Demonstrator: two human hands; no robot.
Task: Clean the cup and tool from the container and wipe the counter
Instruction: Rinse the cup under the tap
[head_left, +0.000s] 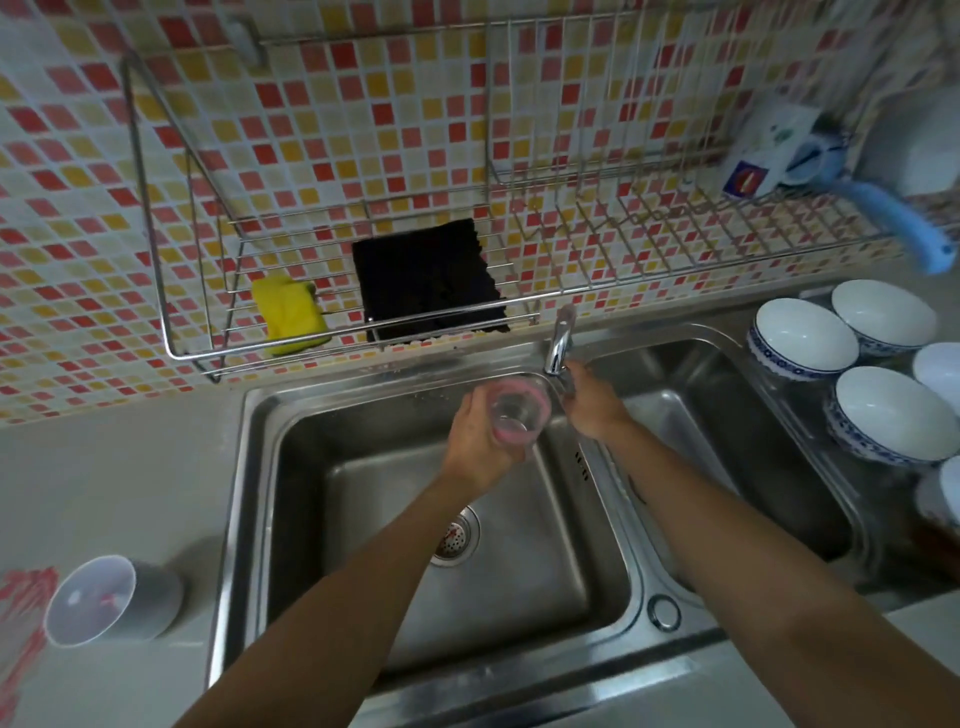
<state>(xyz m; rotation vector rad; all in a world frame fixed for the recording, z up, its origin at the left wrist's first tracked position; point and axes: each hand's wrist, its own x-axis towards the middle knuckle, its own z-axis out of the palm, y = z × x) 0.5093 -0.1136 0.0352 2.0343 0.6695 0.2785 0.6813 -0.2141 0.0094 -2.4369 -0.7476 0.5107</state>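
A clear cup (517, 413) with a pink band is held over the left sink basin (363, 467), its mouth turned toward me. My left hand (480, 441) grips it from the left side. My right hand (592, 402) is at the base of the chrome tap (558, 340), fingers curled on the tap's handle. A grey-and-white container (104, 603) lies tilted on the counter at the left, with something small and pink inside. No water stream is visible.
A wire rack (208, 358) on the tiled wall holds a yellow sponge (291, 314), a black cloth (426, 280) and a blue brush (893, 213). Several white bowls (800, 338) stand right of the right basin (717, 415). A red-striped thing (21, 623) lies at far left.
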